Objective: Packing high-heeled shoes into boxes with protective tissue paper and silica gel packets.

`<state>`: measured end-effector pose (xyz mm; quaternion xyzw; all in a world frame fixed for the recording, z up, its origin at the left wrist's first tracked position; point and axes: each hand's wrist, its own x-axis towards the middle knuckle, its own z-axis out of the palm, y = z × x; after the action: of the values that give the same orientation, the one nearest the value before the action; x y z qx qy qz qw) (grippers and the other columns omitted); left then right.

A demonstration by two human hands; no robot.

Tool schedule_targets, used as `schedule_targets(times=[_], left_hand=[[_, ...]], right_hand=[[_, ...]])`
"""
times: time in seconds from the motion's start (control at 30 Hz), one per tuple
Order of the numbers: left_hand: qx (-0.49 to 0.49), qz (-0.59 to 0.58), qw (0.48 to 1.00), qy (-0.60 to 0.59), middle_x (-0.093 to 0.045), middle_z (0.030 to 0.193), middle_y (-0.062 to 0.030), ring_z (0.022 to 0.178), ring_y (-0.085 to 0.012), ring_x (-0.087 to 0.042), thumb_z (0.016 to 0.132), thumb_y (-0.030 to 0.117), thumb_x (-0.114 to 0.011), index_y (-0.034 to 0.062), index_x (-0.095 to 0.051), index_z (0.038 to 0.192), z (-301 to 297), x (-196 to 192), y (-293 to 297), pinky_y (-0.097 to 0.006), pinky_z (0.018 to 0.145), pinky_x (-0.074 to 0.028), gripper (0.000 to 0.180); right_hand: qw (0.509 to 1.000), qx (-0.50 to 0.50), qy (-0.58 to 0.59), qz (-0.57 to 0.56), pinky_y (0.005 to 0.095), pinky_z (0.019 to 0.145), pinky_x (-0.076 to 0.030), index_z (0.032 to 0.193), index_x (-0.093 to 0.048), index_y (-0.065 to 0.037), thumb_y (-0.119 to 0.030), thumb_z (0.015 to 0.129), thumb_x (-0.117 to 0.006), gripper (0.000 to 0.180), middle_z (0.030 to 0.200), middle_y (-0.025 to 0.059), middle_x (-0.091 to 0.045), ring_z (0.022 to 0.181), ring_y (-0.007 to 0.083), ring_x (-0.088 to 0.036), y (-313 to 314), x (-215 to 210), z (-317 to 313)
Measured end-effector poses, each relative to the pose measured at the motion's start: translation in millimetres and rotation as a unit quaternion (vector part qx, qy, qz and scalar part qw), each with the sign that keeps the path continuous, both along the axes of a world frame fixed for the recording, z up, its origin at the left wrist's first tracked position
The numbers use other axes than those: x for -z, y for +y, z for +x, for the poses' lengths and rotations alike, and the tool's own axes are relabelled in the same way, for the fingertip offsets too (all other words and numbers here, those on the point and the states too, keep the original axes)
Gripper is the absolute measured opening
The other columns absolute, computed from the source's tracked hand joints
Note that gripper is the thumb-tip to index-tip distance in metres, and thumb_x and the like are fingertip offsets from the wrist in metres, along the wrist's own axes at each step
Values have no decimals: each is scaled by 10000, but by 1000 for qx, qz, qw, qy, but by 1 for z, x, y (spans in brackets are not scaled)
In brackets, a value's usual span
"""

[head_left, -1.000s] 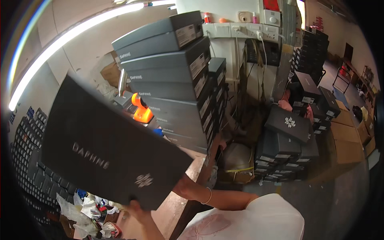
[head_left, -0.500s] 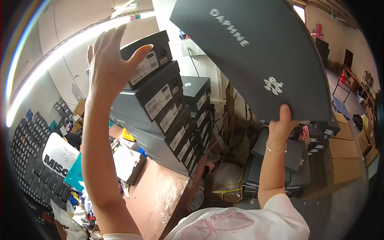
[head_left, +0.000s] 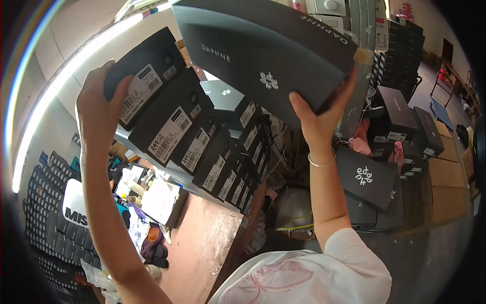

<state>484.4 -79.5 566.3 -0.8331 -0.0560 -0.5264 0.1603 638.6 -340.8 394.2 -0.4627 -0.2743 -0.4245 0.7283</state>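
Observation:
My right hand (head_left: 318, 117) grips the lower edge of a large dark grey shoebox (head_left: 263, 55), held high overhead with its lid facing me. My left hand (head_left: 97, 109) presses flat against the end of the topmost box (head_left: 147, 71) of a tall stack of dark shoeboxes (head_left: 202, 147) with white barcode labels. The raised box hangs just above and to the right of that stack's top. A thin bangle sits on my right wrist.
A reddish table (head_left: 202, 243) below holds papers, bottles and small clutter at its left. More dark shoeboxes (head_left: 400, 121) and brown cartons (head_left: 445, 187) are piled at the right. A metal pillar (head_left: 362, 76) stands behind the raised box.
The grey box has swung from low on my left up overhead and now sits closer above the stack. My left hand has dropped from open in the air onto the top box's end.

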Motion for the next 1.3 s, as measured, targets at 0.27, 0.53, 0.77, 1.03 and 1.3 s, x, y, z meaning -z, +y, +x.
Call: schedule_targets(times=[0.27, 0.53, 0.77, 1.03, 1.3], left_hand=[[388, -283, 851, 212, -586, 1200, -195, 1121, -308, -567, 682, 78, -777, -21, -547, 1211, -63, 187, -49, -408, 935, -460, 585], [509, -794, 208, 258, -37, 1543, -151, 1424, -328, -105, 647, 370, -851, 238, 134, 1481, -107, 398, -124, -517, 1096, -240, 1297], [384, -894, 230, 22, -454, 1325, -58, 1212, -259, -471, 843, 192, -684, 231, -231, 1415, -214, 448, -84, -521, 1011, -380, 730], [337, -892, 265, -145, -537, 1237, -8, 1088, -188, -531, 818, 504, -656, 167, -500, 1252, -269, 447, -97, -435, 959, -438, 571], [401, -838, 326, -176, -526, 1245, -19, 1170, -222, -492, 803, 545, -633, 143, -468, 1298, -248, 400, -73, -418, 979, -417, 659]], right_hand=[[989, 57, 139, 14, 364, 1032, -345, 1418, -260, 2, -103, 577, -756, 981, 1322, 124, -421, 1179, 232, -456, -100, 79, -43], [938, -178, 287, -76, 365, 994, -394, 1367, -358, 33, -183, 677, -705, 802, 1285, 143, -488, 1163, 250, -498, -234, 141, -134], [808, -370, 413, -200, 366, 1091, -246, 1470, -139, -9, -200, 645, -811, 1082, 1424, 166, -319, 1329, 263, -308, -103, 192, -168], [747, -472, 384, -267, 365, 1101, -232, 1475, -107, -33, -268, 714, -795, 1052, 1429, 188, -303, 1338, 260, -292, -31, 194, -205], [687, -613, 340, -191, 411, 1118, -190, 1486, 50, -76, -294, 739, -773, 1132, 1475, 188, -213, 1383, 297, -222, -47, 193, -205]])
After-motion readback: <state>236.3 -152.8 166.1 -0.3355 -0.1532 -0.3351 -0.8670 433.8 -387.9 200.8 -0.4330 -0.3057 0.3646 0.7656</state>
